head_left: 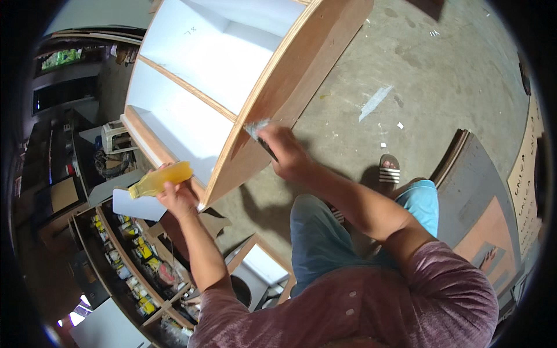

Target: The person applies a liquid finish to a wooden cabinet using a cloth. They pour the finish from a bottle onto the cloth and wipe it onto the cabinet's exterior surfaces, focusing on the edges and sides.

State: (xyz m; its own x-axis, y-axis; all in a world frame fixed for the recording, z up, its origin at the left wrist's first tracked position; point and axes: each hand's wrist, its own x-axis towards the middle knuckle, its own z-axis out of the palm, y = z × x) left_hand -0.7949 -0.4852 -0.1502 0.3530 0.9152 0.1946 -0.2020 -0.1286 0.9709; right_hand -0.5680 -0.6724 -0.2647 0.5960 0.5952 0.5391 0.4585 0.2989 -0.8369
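Note:
My left hand (178, 197) is closed around a clear plastic bottle (161, 178) with yellow-amber contents. The bottle lies tilted, its narrow neck toward the left, beside the near corner of a large wooden cabinet (255, 90). My right hand (283, 149) grips a flat spreader-like tool (257, 127) with a greyish, blurred front end. This tool rests against the cabinet's brown side panel (301, 75), just below the pale front edge. A darker, wet-looking patch covers part of that panel. Inside, the cabinet has white compartments split by a wooden divider (188, 89).
Shelving (119, 246) with several small yellow-labelled containers stands at lower left. Behind it is a white plastic stool (115, 136). A wooden frame (261, 264) lies near my knees. Grey and brown boards (473, 203) lean at the right. The concrete floor (400, 75) has scraps and stains.

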